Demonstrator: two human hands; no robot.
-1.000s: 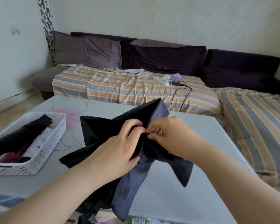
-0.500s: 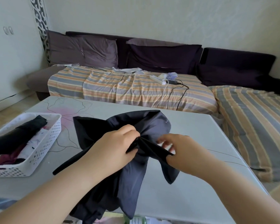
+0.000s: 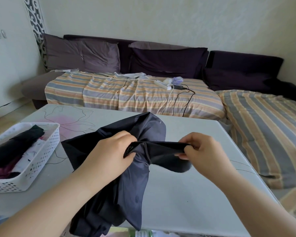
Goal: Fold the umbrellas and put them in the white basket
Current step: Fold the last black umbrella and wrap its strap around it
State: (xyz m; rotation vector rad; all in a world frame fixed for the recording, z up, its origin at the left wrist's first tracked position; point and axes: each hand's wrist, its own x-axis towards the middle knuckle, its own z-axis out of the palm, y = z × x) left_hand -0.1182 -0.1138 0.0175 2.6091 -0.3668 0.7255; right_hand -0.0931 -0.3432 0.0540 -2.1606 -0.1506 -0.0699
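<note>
A dark grey-black umbrella (image 3: 132,182) with loose canopy fabric hangs over the near edge of the pale table (image 3: 195,194). My left hand (image 3: 109,154) grips the bunched canopy at its middle. My right hand (image 3: 202,151) pinches one flap of the fabric and holds it stretched out to the right. The white basket (image 3: 41,156) stands at the table's left, holding a folded black umbrella (image 3: 12,147) and a white patterned one (image 3: 32,151); something magenta lies beneath them.
A sofa with striped covers (image 3: 135,94) and dark cushions runs behind the table. A power strip (image 3: 162,84) with cables lies on it. A second striped seat (image 3: 266,127) is at the right. Pale cabinet doors stand at the far left.
My right hand has moved to the right, drawing one flap of the canopy out taut. My left hand keeps its grip on the bunched middle.
</note>
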